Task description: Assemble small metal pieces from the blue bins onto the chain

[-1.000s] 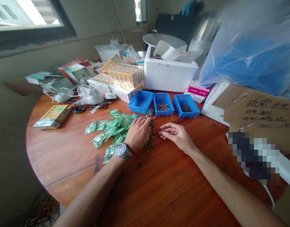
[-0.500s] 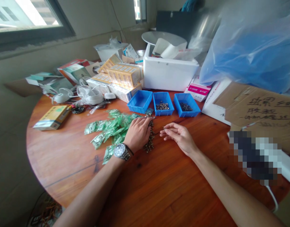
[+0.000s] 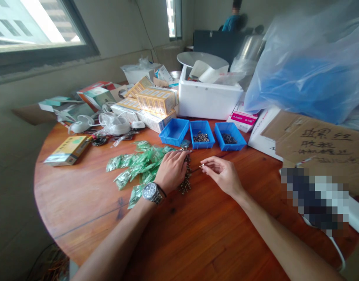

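Note:
My left hand (image 3: 172,169), with a watch on its wrist, rests over the left side of a pile of small metal screws (image 3: 185,181); its fingertips are hard to make out among them. To its left lie green plastic packets (image 3: 144,164). Right of the pile, my right hand (image 3: 222,173) pinches a small screw (image 3: 202,166) between thumb and forefinger. Behind the hands stand three blue trays: the left one (image 3: 174,132) empty, the middle one (image 3: 202,145) with shiny screws, the right one (image 3: 230,147) with dark screws.
A white foam box (image 3: 208,99) and yellow boxes (image 3: 156,99) stand behind the trays. White cabled devices (image 3: 116,123) and a yellow box (image 3: 66,150) lie left. At right are a cardboard box (image 3: 320,144) and a plastic bag (image 3: 308,78). A person (image 3: 232,22) is far back.
The view has tilted up slightly, and a person now shows at the back. My right hand has turned a little, and the screw in its pinch shows more clearly. My left hand stays at the pile.

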`<act>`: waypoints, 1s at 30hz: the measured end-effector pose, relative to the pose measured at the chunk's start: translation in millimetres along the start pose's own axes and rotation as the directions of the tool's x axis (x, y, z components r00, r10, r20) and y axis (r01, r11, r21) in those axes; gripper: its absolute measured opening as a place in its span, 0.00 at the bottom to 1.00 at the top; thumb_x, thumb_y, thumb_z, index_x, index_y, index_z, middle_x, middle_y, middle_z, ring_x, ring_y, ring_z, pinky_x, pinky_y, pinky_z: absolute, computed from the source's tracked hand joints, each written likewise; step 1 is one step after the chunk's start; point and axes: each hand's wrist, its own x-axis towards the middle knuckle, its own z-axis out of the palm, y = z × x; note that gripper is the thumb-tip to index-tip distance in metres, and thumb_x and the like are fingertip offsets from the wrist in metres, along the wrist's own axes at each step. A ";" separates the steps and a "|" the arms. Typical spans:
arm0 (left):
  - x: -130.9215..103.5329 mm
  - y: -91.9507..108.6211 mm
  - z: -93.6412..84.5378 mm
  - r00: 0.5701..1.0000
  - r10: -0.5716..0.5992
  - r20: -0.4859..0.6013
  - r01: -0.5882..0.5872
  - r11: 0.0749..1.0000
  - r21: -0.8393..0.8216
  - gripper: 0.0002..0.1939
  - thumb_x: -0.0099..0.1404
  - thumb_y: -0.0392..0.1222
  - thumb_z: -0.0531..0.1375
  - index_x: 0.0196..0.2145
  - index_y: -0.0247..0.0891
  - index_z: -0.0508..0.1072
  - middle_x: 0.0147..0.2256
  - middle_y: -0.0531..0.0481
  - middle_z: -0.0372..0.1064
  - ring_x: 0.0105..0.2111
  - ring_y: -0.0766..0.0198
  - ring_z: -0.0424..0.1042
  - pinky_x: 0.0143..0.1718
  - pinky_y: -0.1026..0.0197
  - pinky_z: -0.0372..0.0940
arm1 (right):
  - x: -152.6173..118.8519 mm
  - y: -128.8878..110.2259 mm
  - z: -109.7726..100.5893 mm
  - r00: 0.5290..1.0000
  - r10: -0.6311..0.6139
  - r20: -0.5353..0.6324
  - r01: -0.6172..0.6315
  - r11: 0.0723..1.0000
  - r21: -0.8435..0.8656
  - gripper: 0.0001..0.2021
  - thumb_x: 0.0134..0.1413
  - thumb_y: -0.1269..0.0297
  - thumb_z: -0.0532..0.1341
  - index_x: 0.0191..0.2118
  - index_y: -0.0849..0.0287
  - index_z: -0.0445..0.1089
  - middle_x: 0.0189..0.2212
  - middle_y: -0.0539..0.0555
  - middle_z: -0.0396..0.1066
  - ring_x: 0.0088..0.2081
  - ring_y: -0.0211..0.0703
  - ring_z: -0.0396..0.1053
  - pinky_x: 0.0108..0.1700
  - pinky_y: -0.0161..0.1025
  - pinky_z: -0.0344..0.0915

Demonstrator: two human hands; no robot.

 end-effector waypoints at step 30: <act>0.6 -0.9 0.4 1.000 0.003 0.010 -0.002 0.999 -0.038 0.21 0.73 0.30 0.51 0.61 0.37 0.69 0.55 0.40 0.77 0.57 0.52 0.74 0.61 0.47 0.67 | 69.3 12.2 39.1 0.979 -0.116 0.167 0.192 0.800 -0.568 0.06 0.58 0.74 0.69 0.40 0.57 0.79 0.34 0.55 0.83 0.33 0.47 0.78 0.40 0.40 0.72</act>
